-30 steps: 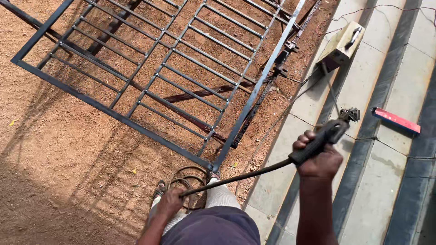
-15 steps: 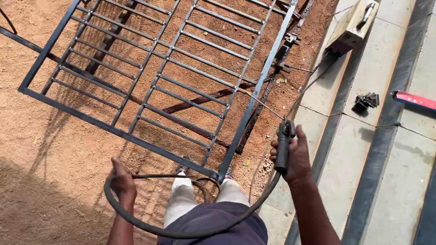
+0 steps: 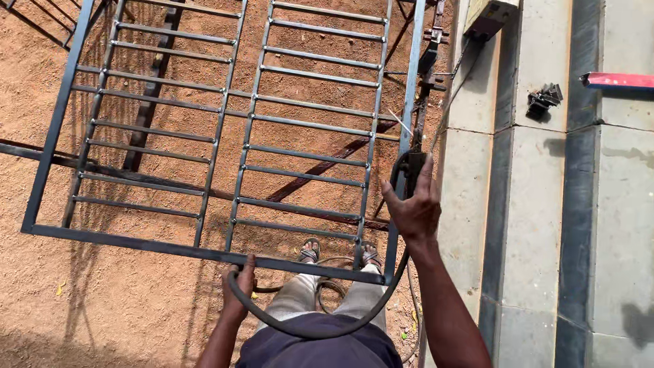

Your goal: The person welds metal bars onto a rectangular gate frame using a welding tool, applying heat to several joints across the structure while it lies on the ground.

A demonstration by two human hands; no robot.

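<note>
The big metal gate frame (image 3: 225,136) lies flat over the red dirt ground (image 3: 122,307), with grey stone steps (image 3: 545,225) to its right. A thick black cable (image 3: 306,330) loops across the person's front. The left hand (image 3: 238,289) is curled around the cable at the frame's near bar. The right hand (image 3: 414,208) grips the black welding holder (image 3: 409,167) beside the frame's right rail. The step looks like getting set to weld; next, the holder must reach a joint. A small black clamp (image 3: 543,101) and a red tool (image 3: 616,80) sit on the steps, well apart.
</note>
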